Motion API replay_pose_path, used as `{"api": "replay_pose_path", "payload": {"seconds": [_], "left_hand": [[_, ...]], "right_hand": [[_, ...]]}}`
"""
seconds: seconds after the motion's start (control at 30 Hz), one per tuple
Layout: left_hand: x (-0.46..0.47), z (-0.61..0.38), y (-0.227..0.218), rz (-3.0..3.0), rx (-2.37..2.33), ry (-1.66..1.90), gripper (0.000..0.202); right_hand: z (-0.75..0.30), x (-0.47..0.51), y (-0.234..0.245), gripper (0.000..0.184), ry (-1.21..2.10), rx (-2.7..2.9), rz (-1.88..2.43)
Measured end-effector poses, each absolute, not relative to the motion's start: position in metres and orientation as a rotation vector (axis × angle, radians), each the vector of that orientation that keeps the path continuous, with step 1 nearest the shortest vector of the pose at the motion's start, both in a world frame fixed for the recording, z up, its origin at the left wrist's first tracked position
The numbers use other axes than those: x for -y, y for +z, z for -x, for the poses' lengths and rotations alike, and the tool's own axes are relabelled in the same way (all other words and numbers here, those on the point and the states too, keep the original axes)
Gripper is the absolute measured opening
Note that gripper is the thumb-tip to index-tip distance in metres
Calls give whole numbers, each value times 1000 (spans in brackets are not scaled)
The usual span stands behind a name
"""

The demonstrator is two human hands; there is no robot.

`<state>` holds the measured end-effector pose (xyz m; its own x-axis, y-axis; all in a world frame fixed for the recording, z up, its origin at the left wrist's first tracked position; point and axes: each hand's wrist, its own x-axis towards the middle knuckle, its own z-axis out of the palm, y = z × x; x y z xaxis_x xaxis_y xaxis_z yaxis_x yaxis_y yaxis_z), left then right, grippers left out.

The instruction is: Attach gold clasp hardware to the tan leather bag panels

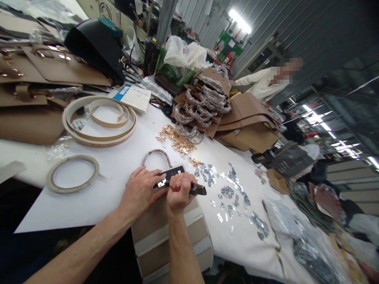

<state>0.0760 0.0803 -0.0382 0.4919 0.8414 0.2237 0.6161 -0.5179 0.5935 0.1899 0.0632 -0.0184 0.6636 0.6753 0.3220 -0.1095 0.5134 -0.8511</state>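
In the head view my left hand (142,188) lies with fingers stretched over the near end of a black strip (169,176) that carries small silvery metal plates. The strip sits along the top of a tan and beige bag piece (160,232) in front of me. A wrapped, looped handle (156,152) curves out from its far side. My right hand (180,190) is closed in a fist around a dark tool (199,189); one blunt end shows right of the fist, and its working end is hidden.
Gold fasteners (180,142) and loose metal plates (227,192) lie scattered on the white table (118,201). A tape roll (51,177) and coiled strip (66,126) are left. Wrapped handles (201,104) and brown panels (248,118) are piled behind; a person (257,81) is beyond.
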Motion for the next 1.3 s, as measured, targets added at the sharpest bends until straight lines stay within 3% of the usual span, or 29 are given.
{"api": "replay_pose_path", "payload": {"seconds": [0.23, 0.57, 0.83, 1.07, 1.3], "left_hand": [[-80, -73, -38, -2233, -1198, 723, 22], [-81, -74, -43, -2187, -1213, 764, 32], [-81, -71, -34, -2175, -1181, 727, 22], [-83, -70, -40, -2182, -1163, 756, 32], [-82, -70, -38, -2182, -1180, 731, 31]], "right_hand": [[-184, -73, -24, 46, 470, 883, 1313], [-195, -93, 3, 47, 696, 813, 1179], [-189, -90, -12, 50, 594, 1035, 1335], [-191, -69, -7, 49, 603, 933, 1079], [-188, -68, -8, 46, 678, 850, 1086]]}}
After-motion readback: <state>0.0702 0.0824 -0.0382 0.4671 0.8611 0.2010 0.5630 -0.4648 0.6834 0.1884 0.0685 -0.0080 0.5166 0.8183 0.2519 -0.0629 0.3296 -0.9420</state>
